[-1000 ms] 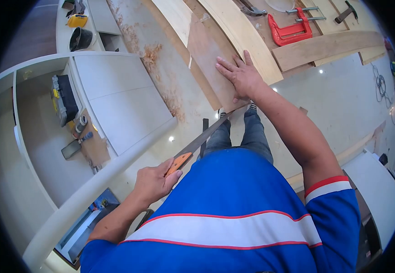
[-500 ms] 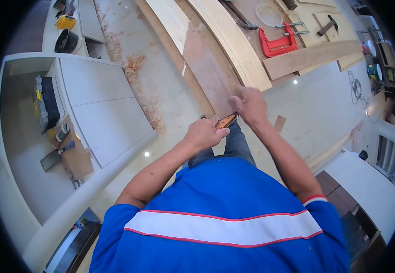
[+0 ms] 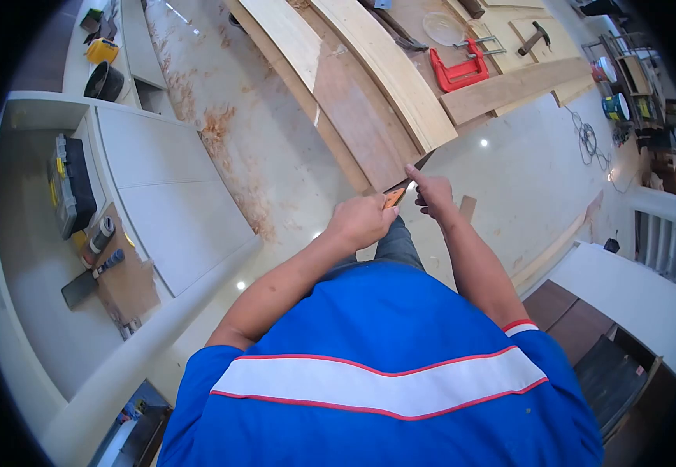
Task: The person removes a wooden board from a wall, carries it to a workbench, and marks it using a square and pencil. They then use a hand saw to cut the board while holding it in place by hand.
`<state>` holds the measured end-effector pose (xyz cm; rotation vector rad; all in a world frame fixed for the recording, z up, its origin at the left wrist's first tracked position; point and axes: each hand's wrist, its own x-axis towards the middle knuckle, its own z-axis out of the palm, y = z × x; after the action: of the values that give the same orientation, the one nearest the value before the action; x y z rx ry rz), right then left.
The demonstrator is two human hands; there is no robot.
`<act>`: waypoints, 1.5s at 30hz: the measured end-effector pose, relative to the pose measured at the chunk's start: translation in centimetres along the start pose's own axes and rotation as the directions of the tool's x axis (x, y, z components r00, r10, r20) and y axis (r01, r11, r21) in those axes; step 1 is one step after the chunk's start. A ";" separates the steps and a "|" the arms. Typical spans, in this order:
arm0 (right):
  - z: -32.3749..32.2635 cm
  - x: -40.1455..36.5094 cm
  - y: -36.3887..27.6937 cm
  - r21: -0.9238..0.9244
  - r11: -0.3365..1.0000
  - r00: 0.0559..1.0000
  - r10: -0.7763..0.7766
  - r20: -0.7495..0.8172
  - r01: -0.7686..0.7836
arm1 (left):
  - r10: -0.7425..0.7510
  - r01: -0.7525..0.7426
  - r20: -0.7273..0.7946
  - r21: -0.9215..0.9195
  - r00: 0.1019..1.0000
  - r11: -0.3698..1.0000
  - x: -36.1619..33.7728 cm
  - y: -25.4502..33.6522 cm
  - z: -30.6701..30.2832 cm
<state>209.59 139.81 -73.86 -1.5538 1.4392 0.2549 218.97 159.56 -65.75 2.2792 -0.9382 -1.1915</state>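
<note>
In front of my body, my left hand (image 3: 359, 223) is closed around an orange-handled tool (image 3: 394, 198), with part of the orange showing past the fingers. A dark, narrow, blade-like strip runs from it up to the right. My right hand (image 3: 433, 194) is at that strip, thumb stretched along it and the other fingers curled below. I cannot tell the tool's exact kind. Just beyond both hands, the near end of a brown board (image 3: 365, 128) lies beside a long pale curved plank (image 3: 400, 89).
A red clamp (image 3: 460, 74), a clear round lid (image 3: 444, 29) and a hammer (image 3: 536, 39) lie among boards at the back right. Wood shavings (image 3: 217, 128) litter the floor. On the left, a white cabinet (image 3: 170, 191) holds a toolbox (image 3: 73, 187).
My right hand has turned and its fingers have curled at the dark strip, which now shows beyond the thumb. My left hand has shifted slightly right and up with the tool. The view has shifted.
</note>
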 end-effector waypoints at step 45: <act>0.9 1.8 -0.2 -0.180 0.975 0.983 -0.149 -0.107 0.128 | -0.206 0.211 -0.054 0.123 0.977 0.970 -10.5 -10.0 -0.3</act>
<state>210.69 139.21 -75.48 -1.8298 1.4230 0.2094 218.67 174.05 -65.90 2.5472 -0.7956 -1.1936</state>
